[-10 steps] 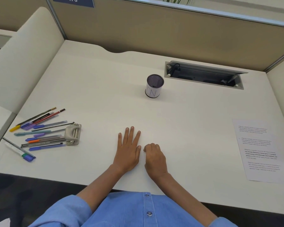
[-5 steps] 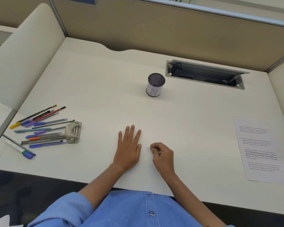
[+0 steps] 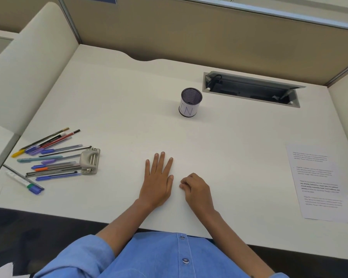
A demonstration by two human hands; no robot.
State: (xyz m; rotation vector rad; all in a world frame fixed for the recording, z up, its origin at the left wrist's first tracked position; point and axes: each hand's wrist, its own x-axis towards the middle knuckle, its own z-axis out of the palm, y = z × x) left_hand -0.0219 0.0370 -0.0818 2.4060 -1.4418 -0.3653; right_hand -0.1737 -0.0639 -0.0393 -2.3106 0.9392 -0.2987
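Note:
My left hand lies flat, palm down, on the white desk near its front edge, fingers straight. Just to its right my right hand rests on the desk with its fingers curled under; nothing shows in it. A mesh pen cup with a white label marked "IN" stands upright and looks empty, farther back at the centre. A heap of pens and pencils lies at the left, with a grey hole punch beside it.
A printed sheet of paper lies at the right edge. An open cable tray is set into the desk at the back right. Beige partition walls enclose the desk at the back and both sides.
My right hand has slid a little to the right, away from the left hand, its fingers still curled. The left hand has stayed flat in place.

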